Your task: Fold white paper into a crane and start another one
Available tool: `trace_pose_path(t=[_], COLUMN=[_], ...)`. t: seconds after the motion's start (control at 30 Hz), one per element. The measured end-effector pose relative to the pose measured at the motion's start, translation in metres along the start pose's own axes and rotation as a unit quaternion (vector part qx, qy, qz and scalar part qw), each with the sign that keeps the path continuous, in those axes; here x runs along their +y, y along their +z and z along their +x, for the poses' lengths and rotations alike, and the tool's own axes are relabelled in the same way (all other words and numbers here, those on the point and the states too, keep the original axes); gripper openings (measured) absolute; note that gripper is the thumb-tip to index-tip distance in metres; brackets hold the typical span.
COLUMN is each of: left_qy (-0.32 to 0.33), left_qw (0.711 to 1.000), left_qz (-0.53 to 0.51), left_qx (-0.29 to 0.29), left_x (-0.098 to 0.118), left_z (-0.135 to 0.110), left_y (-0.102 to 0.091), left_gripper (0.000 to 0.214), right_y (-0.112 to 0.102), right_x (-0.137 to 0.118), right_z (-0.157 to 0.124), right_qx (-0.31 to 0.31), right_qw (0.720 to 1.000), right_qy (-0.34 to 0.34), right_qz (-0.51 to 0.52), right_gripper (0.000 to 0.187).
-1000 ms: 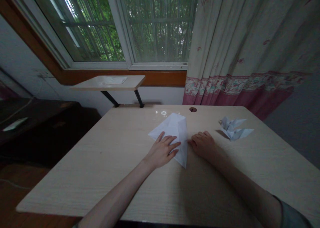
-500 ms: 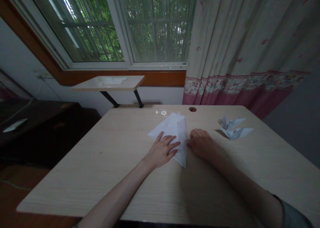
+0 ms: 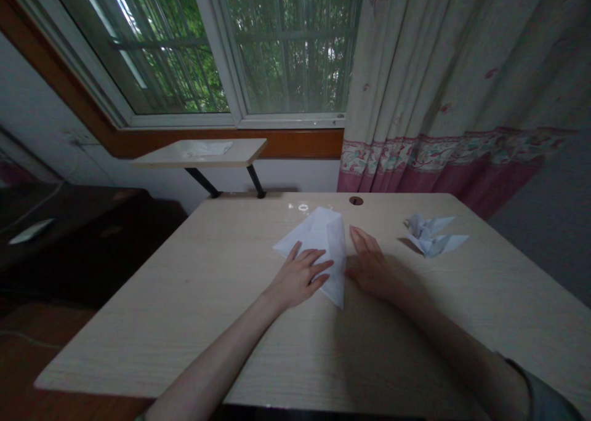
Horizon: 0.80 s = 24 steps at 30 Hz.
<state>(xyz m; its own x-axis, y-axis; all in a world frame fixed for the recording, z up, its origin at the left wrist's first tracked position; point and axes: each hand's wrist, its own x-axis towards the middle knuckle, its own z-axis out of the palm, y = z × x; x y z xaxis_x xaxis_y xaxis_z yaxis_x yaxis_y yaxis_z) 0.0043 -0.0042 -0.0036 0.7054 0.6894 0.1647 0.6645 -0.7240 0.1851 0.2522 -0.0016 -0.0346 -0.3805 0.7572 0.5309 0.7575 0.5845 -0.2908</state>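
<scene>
A folded sheet of white paper [image 3: 318, 227] lies flat on the desk, one flap turned in along its right side and a point facing me. My left hand [image 3: 300, 277] rests on it with spread fingers, pressing it down. Just off its right edge is my right hand [image 3: 373, 266], fingers stretched forward and thumb close to the paper's edge; I see nothing held in it. Whether the thumb touches the paper I cannot tell.
Folded paper cranes [image 3: 431, 235] sit at the right of the wooden desk [image 3: 184, 328]. A small raised shelf [image 3: 240, 153] with a paper on it stands at the back left. Near the back edge is a round cable hole [image 3: 356, 200]. A curtain [image 3: 406, 156] hangs behind.
The fingers of my right hand have straightened from a curled pose and now point forward along the paper's right edge. My left hand and the paper have stayed in place.
</scene>
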Motion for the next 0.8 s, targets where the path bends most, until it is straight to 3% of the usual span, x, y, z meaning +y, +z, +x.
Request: trace_pose_path(t=[0.27, 0.47, 0.8], left_qy=[0.001, -0.003, -0.004], left_qw=[1.0, 1.0, 1.0], left_qz=[-0.008, -0.014, -0.022], left_qx=[-0.002, -0.003, -0.002], left_x=[-0.0004, 0.0002, -0.0013], left_z=[-0.0003, -0.0006, -0.001], left_y=[-0.0001, -0.0009, 0.0009], left_gripper=[0.037, 0.037, 0.038], right_y=[0.005, 0.0069, 0.0064], right_x=[0.0022, -0.0002, -0.0044], right_z=[-0.0065, -0.0071, -0.0065], right_qx=[-0.041, -0.03, -0.085], right_qw=[0.998, 0.997, 0.989], right_qy=[0.012, -0.013, -0.034], right_qz=[0.048, 0.066, 0.113], right_gripper=[0.103, 0.099, 0.101])
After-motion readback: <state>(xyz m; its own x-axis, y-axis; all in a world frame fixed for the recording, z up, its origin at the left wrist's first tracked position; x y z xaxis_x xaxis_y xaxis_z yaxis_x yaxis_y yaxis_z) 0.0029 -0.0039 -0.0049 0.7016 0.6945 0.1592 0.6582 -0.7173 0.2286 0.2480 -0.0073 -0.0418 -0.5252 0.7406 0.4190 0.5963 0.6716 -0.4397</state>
